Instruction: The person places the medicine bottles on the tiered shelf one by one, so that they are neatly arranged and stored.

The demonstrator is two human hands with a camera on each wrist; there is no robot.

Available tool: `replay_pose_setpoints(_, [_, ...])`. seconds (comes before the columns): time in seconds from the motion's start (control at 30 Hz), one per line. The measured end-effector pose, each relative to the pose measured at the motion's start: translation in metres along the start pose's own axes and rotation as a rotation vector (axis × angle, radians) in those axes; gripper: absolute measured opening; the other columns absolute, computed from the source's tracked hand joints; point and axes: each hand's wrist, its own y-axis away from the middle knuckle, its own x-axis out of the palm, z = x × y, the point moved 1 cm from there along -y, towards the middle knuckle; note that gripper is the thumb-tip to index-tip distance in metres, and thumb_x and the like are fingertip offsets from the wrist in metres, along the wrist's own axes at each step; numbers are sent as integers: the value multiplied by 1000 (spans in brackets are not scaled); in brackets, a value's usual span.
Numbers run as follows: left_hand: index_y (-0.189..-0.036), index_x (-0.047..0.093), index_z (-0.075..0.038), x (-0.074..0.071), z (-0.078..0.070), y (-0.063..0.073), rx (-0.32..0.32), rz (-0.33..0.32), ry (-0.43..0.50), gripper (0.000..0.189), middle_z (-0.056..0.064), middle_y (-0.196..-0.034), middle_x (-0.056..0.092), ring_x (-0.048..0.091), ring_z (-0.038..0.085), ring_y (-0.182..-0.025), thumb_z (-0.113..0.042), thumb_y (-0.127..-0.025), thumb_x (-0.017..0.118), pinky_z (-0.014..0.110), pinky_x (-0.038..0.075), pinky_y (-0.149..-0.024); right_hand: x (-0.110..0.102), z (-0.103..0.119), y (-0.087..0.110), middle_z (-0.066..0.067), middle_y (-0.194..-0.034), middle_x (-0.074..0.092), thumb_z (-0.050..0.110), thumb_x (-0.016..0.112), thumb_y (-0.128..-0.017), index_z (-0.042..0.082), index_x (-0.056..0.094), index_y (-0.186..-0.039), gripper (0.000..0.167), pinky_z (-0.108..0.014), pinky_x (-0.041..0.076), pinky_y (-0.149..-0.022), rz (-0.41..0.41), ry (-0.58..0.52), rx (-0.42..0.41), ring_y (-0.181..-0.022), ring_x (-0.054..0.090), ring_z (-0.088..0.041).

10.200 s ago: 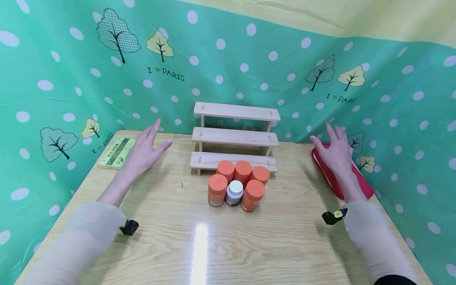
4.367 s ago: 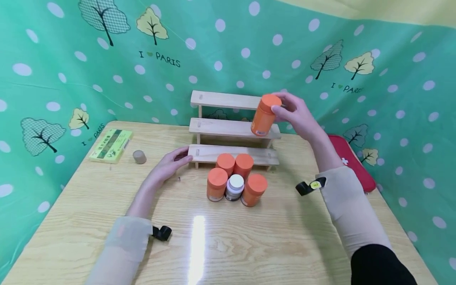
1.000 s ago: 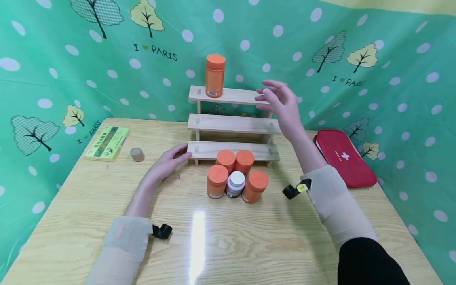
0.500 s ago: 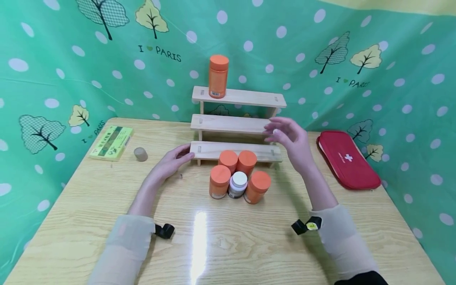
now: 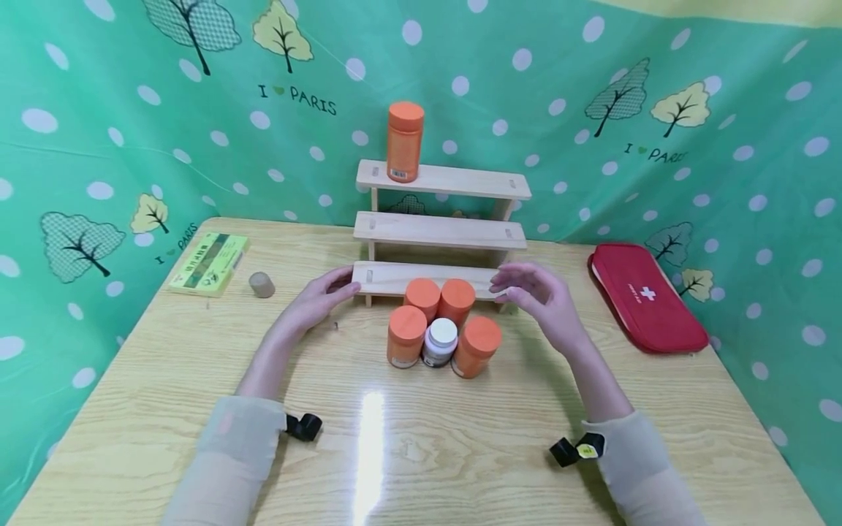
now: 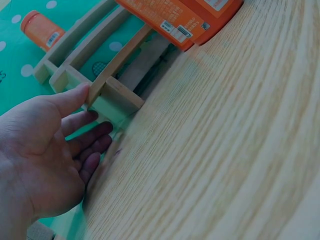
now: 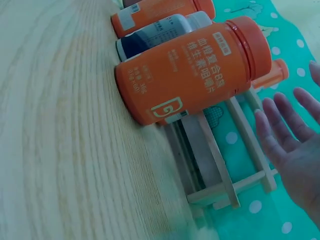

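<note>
Thumb and fingers of the left hand (image 5: pixel 322 298) meet the left end of a three-step wooden rack (image 5: pixel 437 229); the thumb touches the corner of the lowest step (image 5: pixel 430 270), the fingers bend loosely beside the end panel, and whether they pinch the wood cannot be told. Right hand (image 5: pixel 541 305) fingers are apart and gently curved, holding nothing, near the right end of the same step; contact with the wood is unclear. One orange bottle (image 5: pixel 404 146) stands upright on the top step (image 5: pixel 473 180), toward its left end. In front of the rack, a close cluster stands upright on the table (image 5: pixel 421 467): four more orange bottles (image 5: pixel 406 340), with a white-capped bottle (image 5: pixel 439 343) between the two nearest the viewer. The right wrist view shows pale printed characters on one orange label. To the left lie a green and yellow box (image 5: pixel 209 264) and, near it, a small grey cylinder (image 5: pixel 261 285). To the right lies a red pouch (image 5: pixel 647 299) bearing a white cross. Behind everything hangs a green dotted cloth (image 5: pixel 447 47) printed with trees.
</note>
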Motion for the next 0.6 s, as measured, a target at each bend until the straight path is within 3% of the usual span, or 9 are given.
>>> replay_pose_setpoints(0.27, [-163,30,-10,1,-2,0,8,-2,8,70,19,-167,33,31,39,-154,-41,-106,57,54,23,-129,-10,-2,5,-5,-121,71,-7,58,-97,-8,56,-134,37,-37,63,-92,167,39,72,-110,72,-21])
replay_pose_setpoints(0.43, [-163,30,-11,1,-1,0,2,-6,4,70,19,-167,33,31,39,-154,-40,-105,58,54,22,-129,-17,-5,7,-14,-128,69,-9,61,-94,-4,56,-136,43,-44,60,-99,327,61,121,-115,70,-30])
replay_pose_setpoints(0.6, [-163,29,-12,1,0,0,-4,-4,9,71,18,-168,32,30,39,-155,-41,-105,58,55,22,-130,-20,-8,6,-19,-133,64,-5,68,-92,1,57,-138,47,-51,55,-104,414,57,166,-121,68,-24])
